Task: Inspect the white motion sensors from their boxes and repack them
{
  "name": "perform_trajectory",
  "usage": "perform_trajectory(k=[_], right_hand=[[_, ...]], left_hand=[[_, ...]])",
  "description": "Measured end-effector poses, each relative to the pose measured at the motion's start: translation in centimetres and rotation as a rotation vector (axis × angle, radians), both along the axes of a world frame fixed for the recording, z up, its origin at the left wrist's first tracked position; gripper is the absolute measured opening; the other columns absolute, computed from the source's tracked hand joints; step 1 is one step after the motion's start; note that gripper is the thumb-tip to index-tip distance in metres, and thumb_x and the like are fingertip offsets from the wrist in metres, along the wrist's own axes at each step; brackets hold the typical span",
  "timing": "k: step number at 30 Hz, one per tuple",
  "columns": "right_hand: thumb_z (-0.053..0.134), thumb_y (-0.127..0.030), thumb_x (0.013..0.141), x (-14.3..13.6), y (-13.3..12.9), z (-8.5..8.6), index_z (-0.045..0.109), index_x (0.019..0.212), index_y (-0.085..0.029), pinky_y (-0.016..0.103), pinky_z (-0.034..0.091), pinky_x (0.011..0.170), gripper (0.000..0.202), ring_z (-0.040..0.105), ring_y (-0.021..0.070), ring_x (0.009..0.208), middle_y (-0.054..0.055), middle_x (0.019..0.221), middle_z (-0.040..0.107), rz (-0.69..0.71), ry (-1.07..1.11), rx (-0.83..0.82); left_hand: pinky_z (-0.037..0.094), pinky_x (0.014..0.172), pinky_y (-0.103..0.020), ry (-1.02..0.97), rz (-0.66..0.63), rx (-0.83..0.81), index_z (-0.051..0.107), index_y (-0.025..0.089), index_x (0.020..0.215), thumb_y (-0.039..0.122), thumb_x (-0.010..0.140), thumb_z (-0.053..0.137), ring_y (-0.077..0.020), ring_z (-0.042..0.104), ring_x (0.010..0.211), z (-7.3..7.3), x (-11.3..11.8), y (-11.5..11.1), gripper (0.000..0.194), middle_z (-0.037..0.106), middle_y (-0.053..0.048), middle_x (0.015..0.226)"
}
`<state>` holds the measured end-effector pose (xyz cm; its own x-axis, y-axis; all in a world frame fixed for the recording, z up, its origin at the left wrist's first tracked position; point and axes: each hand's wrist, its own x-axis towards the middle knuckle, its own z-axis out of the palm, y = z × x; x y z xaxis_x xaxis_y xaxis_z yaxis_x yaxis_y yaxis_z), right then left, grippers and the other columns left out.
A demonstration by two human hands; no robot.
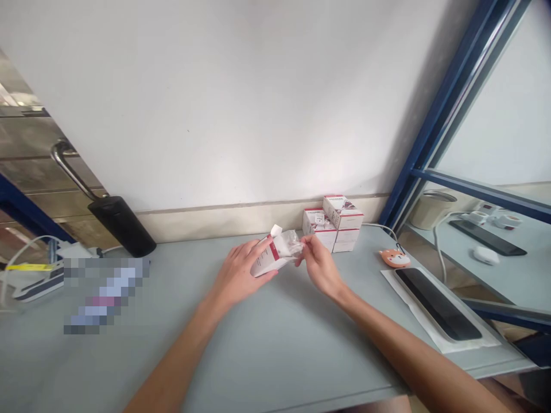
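Observation:
My left hand is wrapped round a small white and red cardboard box, tilted over the grey table with its flap open toward the right. Clear plastic wrapping sticks out of the open end. The fingers of my right hand pinch the outer end of that plastic. What is inside the wrapping cannot be made out. Just behind my right hand stand several similar white and red boxes, grouped and partly stacked against the wall.
A black cylinder with a metal hook-shaped handle stands at the left rear. Power strips and cables lie far left, near a blurred-out item. On the right are an orange animal-faced case, a black phone-like slab on white paper, and a blue-framed glass panel.

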<state>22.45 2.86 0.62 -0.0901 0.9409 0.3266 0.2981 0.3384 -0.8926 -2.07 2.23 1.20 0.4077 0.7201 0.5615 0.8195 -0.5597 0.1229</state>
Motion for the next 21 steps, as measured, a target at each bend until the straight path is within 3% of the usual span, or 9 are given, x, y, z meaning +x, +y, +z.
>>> perform_trajectory(k=[4, 8, 12, 15, 18, 21], right_hand=[[0.051, -0.059, 0.099, -1.0, -0.3, -0.1, 0.049, 0.099, -0.025, 0.032, 0.046, 0.064, 0.034, 0.068, 0.0227, 0.075, 0.002, 0.076, 0.070, -0.003, 0.339, -0.170], [0.068, -0.060, 0.084, -1.2, -0.1, 0.1, 0.048, 0.096, -0.025, 0.032, 0.049, 0.062, 0.042, 0.072, 0.0245, 0.078, 0.005, 0.090, 0.073, 0.092, 0.553, -0.371], [0.061, -0.066, 0.092, -1.1, -0.3, 0.4, 0.057, 0.112, -0.024, 0.037, 0.057, 0.070, 0.047, 0.075, 0.0282, 0.094, 0.012, 0.111, 0.075, 0.193, 0.478, -0.475], [0.068, -0.066, 0.090, -1.1, -0.6, 0.2, 0.062, 0.123, -0.024, 0.037, 0.058, 0.077, 0.054, 0.072, 0.0277, 0.100, 0.011, 0.112, 0.077, 0.200, 0.326, -0.456], [0.069, -0.066, 0.091, -1.2, -0.6, 0.0, 0.070, 0.117, -0.022, 0.036, 0.056, 0.078, 0.051, 0.070, 0.0243, 0.091, 0.007, 0.102, 0.077, 0.225, 0.209, -0.381], [0.069, -0.065, 0.091, -1.2, -0.4, 0.3, 0.074, 0.107, -0.020, 0.038, 0.058, 0.081, 0.048, 0.069, 0.0227, 0.085, 0.007, 0.098, 0.078, 0.153, 0.192, -0.341]], left_hand=[[0.048, 0.110, -0.042, 0.031, -0.016, -0.007, 0.043, 0.034, 0.158, 0.039, 0.095, 0.071, -0.0258, 0.065, 0.126, 0.0, -0.3, -0.1, 0.069, 0.066, -0.006, 0.145], [0.050, 0.108, -0.044, 0.078, -0.036, 0.068, 0.055, 0.034, 0.150, 0.039, 0.096, 0.070, -0.0265, 0.067, 0.119, -0.6, -1.1, 0.0, 0.057, 0.069, -0.008, 0.138], [0.048, 0.107, -0.043, 0.154, -0.052, 0.142, 0.063, 0.035, 0.145, 0.036, 0.099, 0.067, -0.0252, 0.068, 0.116, -0.7, -1.7, 0.1, 0.047, 0.069, -0.009, 0.139], [0.048, 0.104, -0.042, 0.193, -0.108, 0.178, 0.063, 0.035, 0.145, 0.035, 0.102, 0.063, -0.0245, 0.068, 0.114, -0.4, -1.7, -0.1, 0.044, 0.068, -0.009, 0.139], [0.048, 0.105, -0.042, 0.192, -0.131, 0.153, 0.060, 0.038, 0.149, 0.037, 0.101, 0.065, -0.0247, 0.068, 0.115, -0.2, -1.5, -0.2, 0.048, 0.068, -0.008, 0.139], [0.047, 0.109, -0.041, 0.153, -0.102, 0.098, 0.058, 0.040, 0.150, 0.036, 0.098, 0.070, -0.0248, 0.067, 0.120, -0.3, -1.9, 0.1, 0.054, 0.066, -0.006, 0.144]])
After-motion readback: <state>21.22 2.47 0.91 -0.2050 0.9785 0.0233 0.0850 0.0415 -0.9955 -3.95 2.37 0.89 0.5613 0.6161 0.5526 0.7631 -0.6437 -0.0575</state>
